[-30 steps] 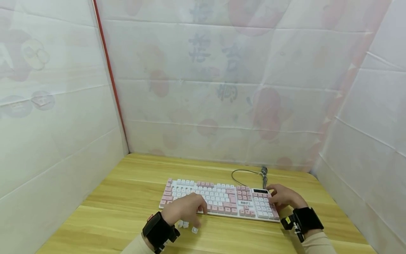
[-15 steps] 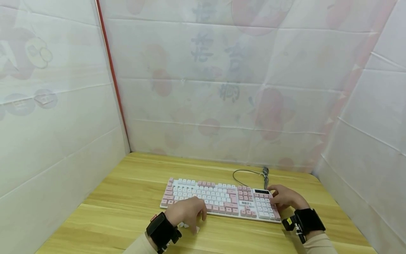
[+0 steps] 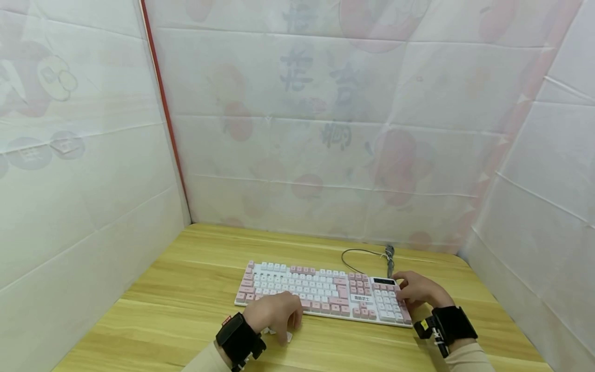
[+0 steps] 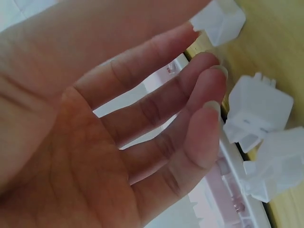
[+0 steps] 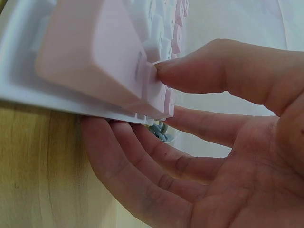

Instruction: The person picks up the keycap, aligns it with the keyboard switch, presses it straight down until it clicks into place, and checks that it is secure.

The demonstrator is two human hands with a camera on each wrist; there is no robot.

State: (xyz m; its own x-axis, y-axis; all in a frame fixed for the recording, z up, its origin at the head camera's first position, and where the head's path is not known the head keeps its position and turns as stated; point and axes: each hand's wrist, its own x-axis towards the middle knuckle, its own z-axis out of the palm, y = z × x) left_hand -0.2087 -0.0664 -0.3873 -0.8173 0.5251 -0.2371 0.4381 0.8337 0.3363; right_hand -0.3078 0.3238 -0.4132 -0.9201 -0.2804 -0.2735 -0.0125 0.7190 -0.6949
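A pink and white keyboard (image 3: 341, 292) lies flat on the table. At its right end my right hand (image 3: 420, 289) grips the edge, the thumb on a pink key (image 5: 154, 88) and the fingers against the underside. By the front edge, my left hand (image 3: 274, 312) reaches down to the tabletop. In the left wrist view, its thumb and index fingertip pinch a white keycap (image 4: 221, 23); the other fingers curl loosely. Two more loose white keycaps (image 4: 261, 104) lie beside the fingertips, one overlapping the other in view. Dark gaps among the upper-left keys show where caps are off.
A dark cable (image 3: 358, 250), bundled with a tie, lies behind the keyboard. The wooden table (image 3: 176, 289) is enclosed by pale printed sheets (image 3: 325, 155) at the back and both sides. A red strip (image 3: 162, 103) runs down the left corner.
My left fingers have lowered and moved slightly toward the single keycap, closing in on it. The head view shifted a little. My right hand keeps its hold on the keyboard.
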